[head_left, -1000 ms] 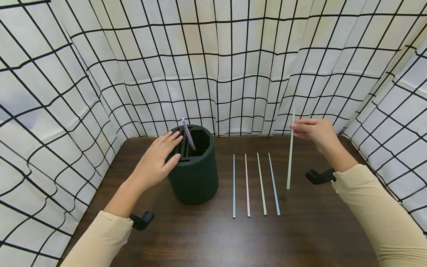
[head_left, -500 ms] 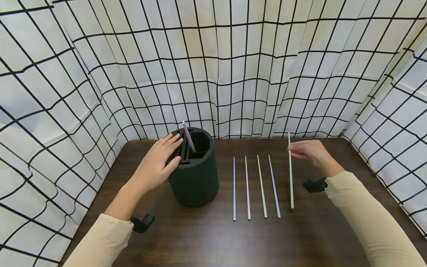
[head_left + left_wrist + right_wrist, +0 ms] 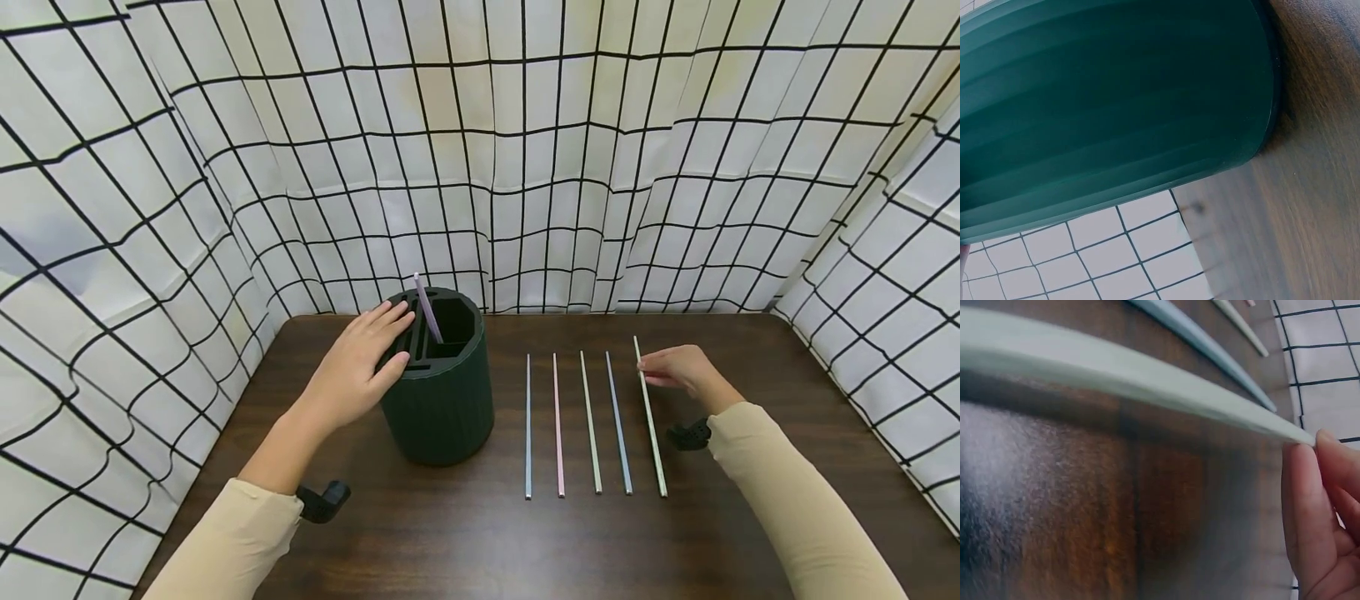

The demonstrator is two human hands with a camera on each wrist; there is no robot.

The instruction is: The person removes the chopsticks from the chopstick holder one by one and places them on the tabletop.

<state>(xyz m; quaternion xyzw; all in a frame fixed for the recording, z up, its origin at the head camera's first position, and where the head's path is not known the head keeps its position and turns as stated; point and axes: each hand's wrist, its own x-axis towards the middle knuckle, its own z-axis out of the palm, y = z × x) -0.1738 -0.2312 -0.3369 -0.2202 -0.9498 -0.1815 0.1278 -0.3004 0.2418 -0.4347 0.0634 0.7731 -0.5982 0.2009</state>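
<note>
- Green stick (image 3: 652, 429) pinched near far end by right hand (image 3: 675, 367), thumb against fingers; near-end contact with table (image 3: 450, 542) can't be told.
- Holder (image 3: 438, 421) touched on top by left hand (image 3: 348, 362); fingers extended, nothing gripped.
- Blue stick (image 3: 618, 425), just beside, could be knocked if green stick is swung left.
- Skew possible if pinch is released unevenly.
- Leftward path blocked by other green stick (image 3: 590, 425), pink stick (image 3: 558, 425), far blue stick (image 3: 528, 425).
- Purple stick (image 3: 428, 308), leaned in holder, could be shifted by a bump.
</note>
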